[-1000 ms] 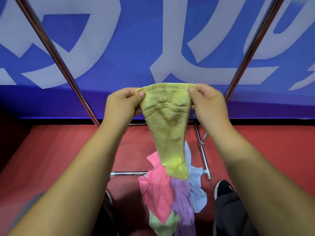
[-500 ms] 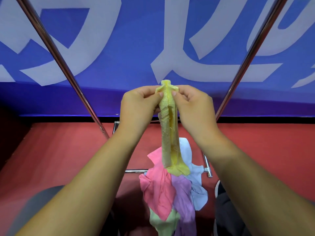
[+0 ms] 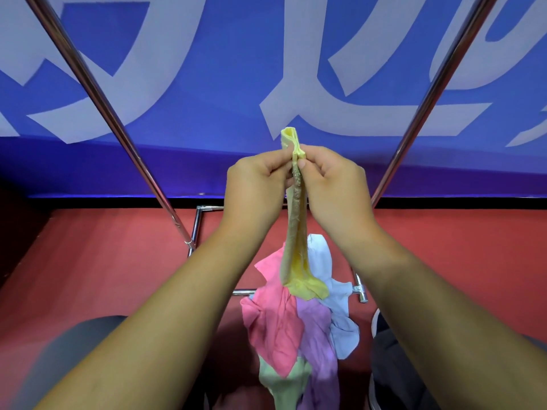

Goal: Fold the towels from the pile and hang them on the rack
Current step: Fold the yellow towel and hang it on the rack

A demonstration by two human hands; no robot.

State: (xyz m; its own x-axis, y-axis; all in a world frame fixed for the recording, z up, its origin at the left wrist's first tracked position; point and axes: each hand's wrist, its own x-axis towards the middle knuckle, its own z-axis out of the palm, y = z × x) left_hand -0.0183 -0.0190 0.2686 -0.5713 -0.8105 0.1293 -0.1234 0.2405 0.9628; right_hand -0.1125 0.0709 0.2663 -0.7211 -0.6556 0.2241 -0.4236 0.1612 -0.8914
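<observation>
Two hands, left hand (image 3: pixel 254 182) and right hand (image 3: pixel 334 182), are pinched together on a folded yellow towel (image 3: pixel 296 232); it is held above the towel pile (image 3: pixel 284 327), between the rack poles (image 3: pixel 118 134).

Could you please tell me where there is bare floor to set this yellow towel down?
Bare red floor lies left of the rack's left pole, and again right of the right pole. The middle is crowded: the towel pile lies over the base bar, a shoe beside it.
</observation>
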